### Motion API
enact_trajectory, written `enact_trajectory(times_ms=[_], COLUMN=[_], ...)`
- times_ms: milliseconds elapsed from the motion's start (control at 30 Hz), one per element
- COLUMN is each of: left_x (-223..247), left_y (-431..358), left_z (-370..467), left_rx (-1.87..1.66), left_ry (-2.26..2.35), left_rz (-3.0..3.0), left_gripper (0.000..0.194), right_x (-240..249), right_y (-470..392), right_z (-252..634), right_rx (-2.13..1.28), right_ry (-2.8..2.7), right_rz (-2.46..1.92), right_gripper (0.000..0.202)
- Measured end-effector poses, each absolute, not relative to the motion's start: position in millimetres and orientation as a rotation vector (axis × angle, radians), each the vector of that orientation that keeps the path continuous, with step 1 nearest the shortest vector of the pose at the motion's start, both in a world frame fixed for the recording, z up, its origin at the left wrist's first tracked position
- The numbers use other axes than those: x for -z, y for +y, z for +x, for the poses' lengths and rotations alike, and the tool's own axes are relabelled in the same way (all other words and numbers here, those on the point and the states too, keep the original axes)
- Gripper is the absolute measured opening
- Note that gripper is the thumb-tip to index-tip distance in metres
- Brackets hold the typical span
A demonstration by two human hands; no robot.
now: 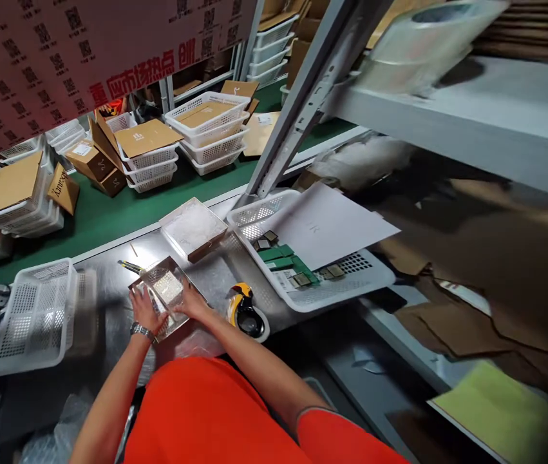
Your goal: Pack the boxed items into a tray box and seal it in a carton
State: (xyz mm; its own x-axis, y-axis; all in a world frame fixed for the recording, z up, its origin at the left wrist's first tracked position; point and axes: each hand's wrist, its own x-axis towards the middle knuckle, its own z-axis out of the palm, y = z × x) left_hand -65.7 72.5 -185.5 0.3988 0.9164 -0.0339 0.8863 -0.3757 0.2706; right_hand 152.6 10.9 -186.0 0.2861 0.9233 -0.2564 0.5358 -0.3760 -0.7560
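A shallow cardboard box (151,270) lies open on the metal table in front of me. Inside it is a pale, shiny wrapped item (167,287); its kind is unclear. My left hand (145,311) rests at the box's near left side, fingers stretched out over the contents. On the right, my right hand (190,300) reaches into the box beside the pale item, fingers apart. Behind stands another open box (194,227) with whitish clear wrapping in it. A yellow and black tape dispenser (245,310) sits right of my right hand.
To the right, a white basket (302,303) holds green packets, small square items and white sheets (331,222). At left an upturned white basket (37,316) stands tilted. Beyond runs a green conveyor (109,216) with stacked baskets and cartons. A slanted metal post (297,109) rises near the right basket.
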Motion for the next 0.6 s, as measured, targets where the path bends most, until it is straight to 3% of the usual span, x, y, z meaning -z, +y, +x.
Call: enact_trajectory(times_ms=[133,300,500,600], left_x=[170.6,156.5,160.4,157.0], left_y=[95.6,132.8,135.5,130.8], left_z=[-34.2,12.3,31.6,33.1], left_rx=[-0.134,0.242,0.356,0.324], left_ry=[1.214,1.270,1.339,1.334], left_rz=[2.581,2.555,2.567,2.580], left_gripper=[0.090,0.097,0.086,0.080], right_x=[175.1,170.8,177.4,178.3], right_y=[6.5,-5.0,10.8,15.7], right_z=[147.6,144.1,149.7,153.8], right_rx=[-0.979,-0.974,-1.002,-0.969], right_ry=[-1.330,-1.302,-1.114,-1.021], right_rz=[-2.165,-2.202,-2.135,-2.079], right_gripper=[0.105,0.082,0.044,0.039])
